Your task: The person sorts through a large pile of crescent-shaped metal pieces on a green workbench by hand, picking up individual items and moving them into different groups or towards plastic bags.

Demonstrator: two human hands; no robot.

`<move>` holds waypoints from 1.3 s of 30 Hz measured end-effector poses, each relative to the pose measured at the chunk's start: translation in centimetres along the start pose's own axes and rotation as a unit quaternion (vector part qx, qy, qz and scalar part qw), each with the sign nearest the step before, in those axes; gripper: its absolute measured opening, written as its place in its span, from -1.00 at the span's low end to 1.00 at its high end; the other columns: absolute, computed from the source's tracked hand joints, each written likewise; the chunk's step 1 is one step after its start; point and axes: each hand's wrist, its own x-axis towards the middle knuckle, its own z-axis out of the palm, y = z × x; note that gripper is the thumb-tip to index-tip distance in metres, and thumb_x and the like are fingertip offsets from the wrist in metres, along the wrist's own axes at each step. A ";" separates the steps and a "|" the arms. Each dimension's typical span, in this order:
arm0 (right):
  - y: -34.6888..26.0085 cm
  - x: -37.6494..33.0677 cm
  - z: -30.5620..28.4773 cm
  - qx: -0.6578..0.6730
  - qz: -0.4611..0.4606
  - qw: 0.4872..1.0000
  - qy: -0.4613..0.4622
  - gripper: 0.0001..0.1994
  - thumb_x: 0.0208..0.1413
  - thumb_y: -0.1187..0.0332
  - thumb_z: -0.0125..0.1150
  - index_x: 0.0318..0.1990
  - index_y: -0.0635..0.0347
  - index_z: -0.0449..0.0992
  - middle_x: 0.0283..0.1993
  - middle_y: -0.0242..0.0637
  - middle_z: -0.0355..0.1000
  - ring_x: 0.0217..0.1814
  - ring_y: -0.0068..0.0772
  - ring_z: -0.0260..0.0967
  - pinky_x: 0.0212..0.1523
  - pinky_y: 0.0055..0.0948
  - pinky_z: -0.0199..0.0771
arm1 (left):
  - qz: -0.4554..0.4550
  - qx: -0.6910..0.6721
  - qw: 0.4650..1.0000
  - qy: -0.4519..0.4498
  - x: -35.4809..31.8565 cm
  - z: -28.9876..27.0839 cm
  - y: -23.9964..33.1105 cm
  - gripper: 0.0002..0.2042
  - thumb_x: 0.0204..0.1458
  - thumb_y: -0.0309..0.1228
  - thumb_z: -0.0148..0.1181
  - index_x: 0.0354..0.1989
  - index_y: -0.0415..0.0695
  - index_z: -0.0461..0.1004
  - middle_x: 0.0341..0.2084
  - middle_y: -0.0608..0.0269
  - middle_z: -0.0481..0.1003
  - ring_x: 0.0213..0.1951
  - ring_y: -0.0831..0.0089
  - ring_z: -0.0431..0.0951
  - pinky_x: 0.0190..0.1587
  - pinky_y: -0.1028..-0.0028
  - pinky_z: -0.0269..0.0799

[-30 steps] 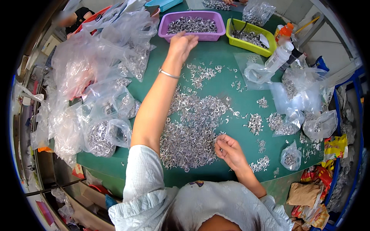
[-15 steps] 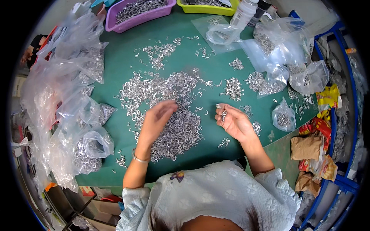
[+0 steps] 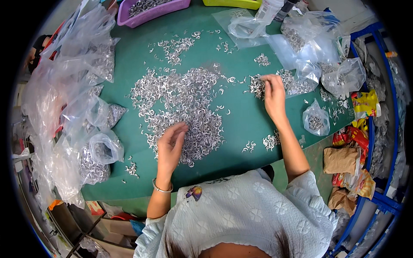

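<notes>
The green table (image 3: 241, 124) carried a large ring pile (image 3: 180, 103) directly ahead of and under the left hand (image 3: 171, 146), whose fingers lay loosely spread on the pile's near edge, gripping nothing visible. Clear bags (image 3: 64, 99) stood well to that hand's left. The right hand (image 3: 273, 92) reached forward, fingertips pinched together at a small ring heap (image 3: 257, 86); whether a ring was held could not be told.
</notes>
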 end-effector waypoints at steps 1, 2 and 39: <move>0.7 0.6 0.3 -0.107 -0.082 0.991 0.008 -0.86 0.15 0.58 0.03 -0.16 0.32 0.47 -0.15 -0.15 0.38 -0.09 -0.11 0.30 -0.02 -0.24 0.30 | 0.005 0.011 1.000 0.002 0.0 0.2 0.1 -0.74 0.16 -0.64 0.03 0.03 -0.31 0.43 -0.14 0.08 0.56 -0.07 0.39 0.57 0.01 0.48 0.45; 1.4 0.6 0.8 -0.105 -0.080 0.991 -0.016 -0.86 0.08 0.56 0.11 -0.19 0.29 0.45 -0.14 -0.10 0.32 -0.01 -0.02 0.23 0.03 -0.20 0.23 | 0.000 0.029 1.000 0.003 0.0 0.3 0.5 -0.74 0.15 -0.64 0.06 0.02 -0.29 0.44 -0.15 0.06 0.57 -0.08 0.38 0.58 -0.01 0.47 0.46; -7.9 1.1 7.3 0.224 -0.030 0.899 -0.375 -0.76 0.04 0.48 0.26 -0.09 0.23 0.55 -0.02 -0.22 0.51 0.19 -0.17 0.35 0.17 -0.29 0.31 | 0.136 0.308 0.942 -0.011 4.3 -3.2 1.8 -0.67 0.05 -0.68 0.04 0.02 -0.25 0.44 0.10 0.04 0.40 0.16 0.08 0.37 0.17 0.25 0.29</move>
